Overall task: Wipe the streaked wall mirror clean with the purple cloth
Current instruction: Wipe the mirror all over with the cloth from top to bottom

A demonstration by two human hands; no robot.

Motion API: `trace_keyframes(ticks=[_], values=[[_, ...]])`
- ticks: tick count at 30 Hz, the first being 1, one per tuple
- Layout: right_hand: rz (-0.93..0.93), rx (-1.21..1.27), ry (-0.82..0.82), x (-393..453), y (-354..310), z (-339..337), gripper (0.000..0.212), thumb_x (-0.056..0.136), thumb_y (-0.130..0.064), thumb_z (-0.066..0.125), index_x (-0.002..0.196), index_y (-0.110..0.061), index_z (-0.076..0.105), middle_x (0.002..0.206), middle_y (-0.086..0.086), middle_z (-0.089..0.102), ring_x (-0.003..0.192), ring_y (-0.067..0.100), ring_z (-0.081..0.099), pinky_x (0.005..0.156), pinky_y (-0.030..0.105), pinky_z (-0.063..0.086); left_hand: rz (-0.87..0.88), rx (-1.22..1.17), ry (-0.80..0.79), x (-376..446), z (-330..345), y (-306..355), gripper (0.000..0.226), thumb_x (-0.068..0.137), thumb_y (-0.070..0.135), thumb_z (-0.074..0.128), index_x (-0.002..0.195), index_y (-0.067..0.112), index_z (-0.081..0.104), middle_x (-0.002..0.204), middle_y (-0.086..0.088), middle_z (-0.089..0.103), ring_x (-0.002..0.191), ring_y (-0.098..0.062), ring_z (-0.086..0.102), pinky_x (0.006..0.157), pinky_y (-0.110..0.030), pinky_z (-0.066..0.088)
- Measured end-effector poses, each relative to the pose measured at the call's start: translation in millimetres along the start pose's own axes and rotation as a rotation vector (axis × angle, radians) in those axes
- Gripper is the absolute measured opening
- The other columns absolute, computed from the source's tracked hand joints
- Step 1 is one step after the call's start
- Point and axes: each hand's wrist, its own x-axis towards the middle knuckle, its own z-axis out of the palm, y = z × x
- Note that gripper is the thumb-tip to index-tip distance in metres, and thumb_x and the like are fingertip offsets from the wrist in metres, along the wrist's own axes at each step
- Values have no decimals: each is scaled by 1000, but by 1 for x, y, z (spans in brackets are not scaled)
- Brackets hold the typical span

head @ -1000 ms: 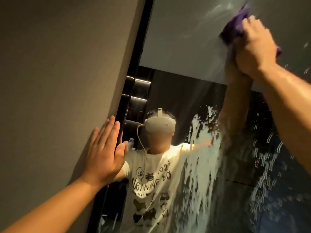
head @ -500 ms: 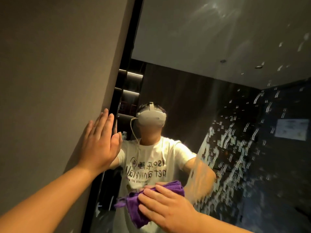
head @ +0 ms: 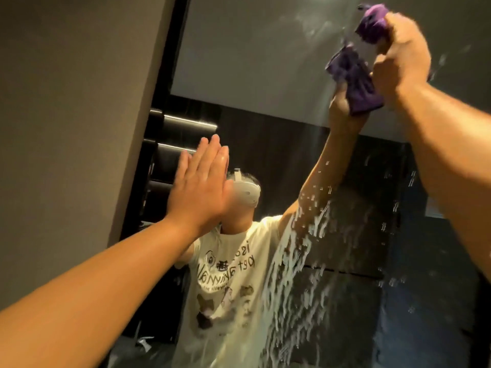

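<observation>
Right hand [head: 401,57]: raised high, fingers curled round purple cloth [head: 358,75], pressing it to the glass
Purple cloth: bunched, upper right of mirror [head: 252,62]
Left hand [head: 202,181]: flat, fingers straight and together, near mirror's left edge
Mirror: white streaks [head: 300,261] lower centre and right

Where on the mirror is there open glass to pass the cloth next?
Open glass lies between the left hand and the right hand gripping the purple cloth. Foam streaks crowd the mirror's lower middle.
</observation>
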Motion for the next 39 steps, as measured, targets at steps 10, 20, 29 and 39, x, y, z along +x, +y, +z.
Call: trace_keyframes(ticks=[10,20,29,39], values=[[-291,10,-192,-125,-21,-3,51,93,-12,51,144,-13,43,152,10,40,140,27,37,115,48,33,-25,157,18,16,28,22,70,94,44,21,155,12,10,164,-8,1,151,-22,-7,121,-51,2],[-1051,91,-547,-417,-96,-6,41,103,-26,41,142,-18,45,151,4,43,143,25,35,121,44,19,-40,169,-29,13,13,28,72,91,44,16,155,10,12,164,-8,3,151,-21,-6,122,-46,-3],[-437,306,-145,-171,-33,-39,32,96,-24,43,118,-11,61,116,2,62,107,19,59,93,33,49,-35,221,-4,13,19,28,70,93,44,14,155,10,11,164,-9,2,151,-23,-4,121,-49,4],[120,74,-65,22,25,-8,35,96,-17,41,128,-8,53,138,18,50,124,36,48,101,43,39,-6,216,79,15,31,18,71,92,42,22,152,5,23,162,-10,14,151,-24,5,121,-50,8]])
